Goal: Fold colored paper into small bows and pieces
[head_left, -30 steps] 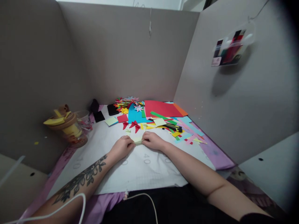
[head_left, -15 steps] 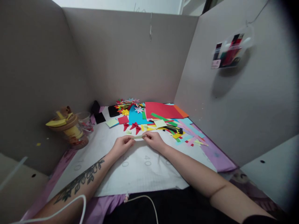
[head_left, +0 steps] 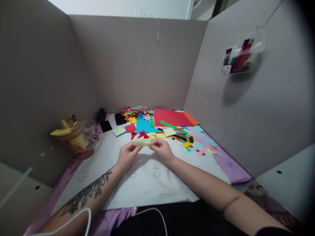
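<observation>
A small pale yellow-green piece of paper is stretched between my two hands, above the white mat. My left hand pinches its left end between thumb and fingers. At the other end, my right hand grips it the same way. Just beyond my fingers lie folded red paper pieces. A pale green paper square rests behind my right hand, and a red paper square lies past my left.
A black and yellow utility knife lies among paper strips on the right. Farther back are large red sheets, folded paper stars and a black phone. A lidded cup stands left; grey panels enclose the table.
The paper between my hands has tilted, so more of its flat face shows. Both hands keep hold of it in nearly the same place. The camera view has shifted slightly.
</observation>
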`<state>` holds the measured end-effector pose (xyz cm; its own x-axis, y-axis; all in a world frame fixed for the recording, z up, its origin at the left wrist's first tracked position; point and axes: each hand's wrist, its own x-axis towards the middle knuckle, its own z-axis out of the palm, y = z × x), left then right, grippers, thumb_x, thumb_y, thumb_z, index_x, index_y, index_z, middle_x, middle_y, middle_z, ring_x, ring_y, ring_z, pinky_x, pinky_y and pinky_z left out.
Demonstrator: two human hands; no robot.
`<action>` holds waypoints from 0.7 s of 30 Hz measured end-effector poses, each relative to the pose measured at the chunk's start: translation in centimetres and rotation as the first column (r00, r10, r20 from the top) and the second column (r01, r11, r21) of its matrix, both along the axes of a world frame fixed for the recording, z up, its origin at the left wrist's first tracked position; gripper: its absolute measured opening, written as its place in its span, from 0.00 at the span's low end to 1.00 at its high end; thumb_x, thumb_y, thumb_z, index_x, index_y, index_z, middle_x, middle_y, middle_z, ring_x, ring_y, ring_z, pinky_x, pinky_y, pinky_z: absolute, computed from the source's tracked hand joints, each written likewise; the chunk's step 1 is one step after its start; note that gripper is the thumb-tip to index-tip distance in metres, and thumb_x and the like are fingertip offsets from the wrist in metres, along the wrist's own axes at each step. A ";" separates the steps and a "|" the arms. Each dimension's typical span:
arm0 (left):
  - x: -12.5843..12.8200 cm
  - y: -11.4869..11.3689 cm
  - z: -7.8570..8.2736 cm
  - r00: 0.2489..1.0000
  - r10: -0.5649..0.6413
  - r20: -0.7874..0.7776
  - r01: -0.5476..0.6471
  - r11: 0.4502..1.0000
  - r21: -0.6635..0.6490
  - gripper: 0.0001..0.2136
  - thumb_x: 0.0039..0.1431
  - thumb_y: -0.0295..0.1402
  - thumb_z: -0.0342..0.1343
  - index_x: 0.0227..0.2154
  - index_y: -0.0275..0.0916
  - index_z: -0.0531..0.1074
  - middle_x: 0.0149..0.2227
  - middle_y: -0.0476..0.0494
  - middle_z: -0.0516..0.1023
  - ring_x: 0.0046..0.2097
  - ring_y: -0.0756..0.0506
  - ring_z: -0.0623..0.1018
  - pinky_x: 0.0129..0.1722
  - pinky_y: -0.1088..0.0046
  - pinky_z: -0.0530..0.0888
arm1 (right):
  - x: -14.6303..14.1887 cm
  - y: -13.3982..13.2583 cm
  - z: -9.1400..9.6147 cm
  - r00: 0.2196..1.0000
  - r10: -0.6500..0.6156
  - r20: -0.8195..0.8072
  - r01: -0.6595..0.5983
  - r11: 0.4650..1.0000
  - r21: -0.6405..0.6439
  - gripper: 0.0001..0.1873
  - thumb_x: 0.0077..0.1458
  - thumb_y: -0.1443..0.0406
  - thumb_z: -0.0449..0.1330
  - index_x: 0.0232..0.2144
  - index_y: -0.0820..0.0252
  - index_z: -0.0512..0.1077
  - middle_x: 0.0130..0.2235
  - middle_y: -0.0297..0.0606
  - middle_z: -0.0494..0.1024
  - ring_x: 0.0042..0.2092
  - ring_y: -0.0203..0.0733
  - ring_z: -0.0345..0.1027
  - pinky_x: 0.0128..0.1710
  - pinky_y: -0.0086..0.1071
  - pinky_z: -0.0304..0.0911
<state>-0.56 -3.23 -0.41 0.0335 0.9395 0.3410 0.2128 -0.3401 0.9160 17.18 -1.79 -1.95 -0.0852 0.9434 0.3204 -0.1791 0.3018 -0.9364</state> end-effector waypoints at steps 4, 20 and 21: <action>0.2 -0.3 0.2 1.000 0.013 0.000 -0.013 1.000 -0.014 0.09 0.49 0.38 0.60 0.25 0.35 0.74 0.25 0.48 0.74 0.27 0.51 0.70 0.28 0.77 0.65 | -0.2 -0.4 0.2 1.000 -0.013 -0.009 0.013 1.000 0.012 0.12 0.41 0.59 0.66 0.19 0.59 0.67 0.26 0.33 0.71 0.28 0.35 0.62 0.29 0.30 0.58; 0.6 -0.6 0.1 0.996 0.005 0.088 0.003 0.996 -0.088 0.10 0.49 0.39 0.59 0.23 0.36 0.75 0.27 0.46 0.78 0.31 0.48 0.74 0.32 0.75 0.68 | -0.8 -0.8 0.4 0.983 -0.149 -0.108 0.143 0.988 -0.063 0.15 0.38 0.60 0.67 0.17 0.60 0.64 0.22 0.29 0.66 0.26 0.33 0.57 0.28 0.29 0.56; 0.7 -0.6 0.1 0.996 0.023 0.091 -0.015 0.996 -0.085 0.10 0.49 0.39 0.59 0.23 0.36 0.75 0.26 0.46 0.77 0.30 0.48 0.74 0.32 0.75 0.68 | -0.8 -0.8 0.4 0.981 -0.157 -0.115 0.150 0.986 -0.070 0.15 0.37 0.60 0.67 0.17 0.60 0.64 0.22 0.29 0.66 0.26 0.33 0.57 0.28 0.29 0.56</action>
